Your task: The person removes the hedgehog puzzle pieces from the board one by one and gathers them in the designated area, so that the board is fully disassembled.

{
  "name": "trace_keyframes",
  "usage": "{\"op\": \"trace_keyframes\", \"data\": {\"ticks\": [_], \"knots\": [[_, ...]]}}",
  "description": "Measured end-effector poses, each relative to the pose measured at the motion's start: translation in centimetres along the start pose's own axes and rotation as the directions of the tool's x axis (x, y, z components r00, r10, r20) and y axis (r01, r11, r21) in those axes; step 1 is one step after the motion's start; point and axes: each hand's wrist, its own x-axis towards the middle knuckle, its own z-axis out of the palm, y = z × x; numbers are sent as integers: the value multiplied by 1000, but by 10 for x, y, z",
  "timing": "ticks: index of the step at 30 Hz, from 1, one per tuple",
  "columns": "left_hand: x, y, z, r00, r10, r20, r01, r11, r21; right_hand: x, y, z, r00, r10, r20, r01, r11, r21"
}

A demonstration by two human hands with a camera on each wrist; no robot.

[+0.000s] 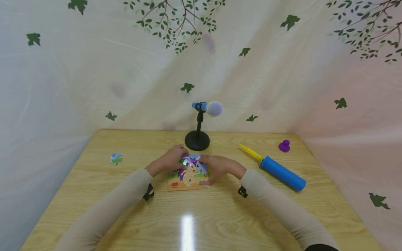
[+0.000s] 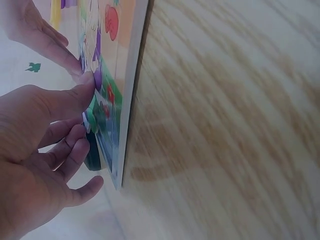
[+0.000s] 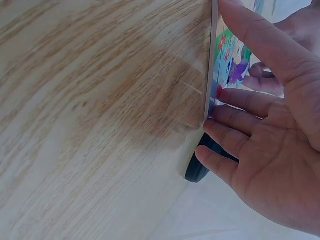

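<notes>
A cartoon jigsaw puzzle point(image 1: 189, 178) of a purple-haired animal lies flat on the table, its far left part hidden under my left hand point(image 1: 172, 159). Thumb and fingers of that hand pinch a small puzzle piece point(image 2: 91, 118) with a green and white edge, close over the picture. From the right, my right hand point(image 1: 221, 166) spans the puzzle's side. Its thumb lies toward the near right corner, and its straight fingers point(image 3: 245, 98) touch the far right edge. Away to the left lies a loose blue and green puzzle piece point(image 1: 116, 158).
Just behind the puzzle stands a toy microphone point(image 1: 214, 108) on a black round-based stand point(image 1: 197, 141). A blue hand pump point(image 1: 282, 173) with a yellow nozzle lies to the right. Near the back right corner is a small purple knobbed object point(image 1: 284, 146). A leaf-printed curtain point(image 1: 150, 104) surrounds the wooden table point(image 1: 220, 223).
</notes>
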Motion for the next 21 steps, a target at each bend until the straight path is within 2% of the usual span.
{"op": "trace_keyframes", "data": {"ticks": [7, 14, 21], "knots": [[-4, 1, 1, 999, 24, -39, -23, 1000, 21, 0, 0, 0, 1000, -10, 2, 10, 1000, 2], [-10, -1, 3, 991, 67, -115, -67, 998, 0, 0, 0, -1, 1000, -11, 3, 11, 1000, -7], [-14, -2, -1, 988, 90, -126, -91, 996, -10, 1, 1, 0, 1000, -8, 7, 8, 1000, -7]]}}
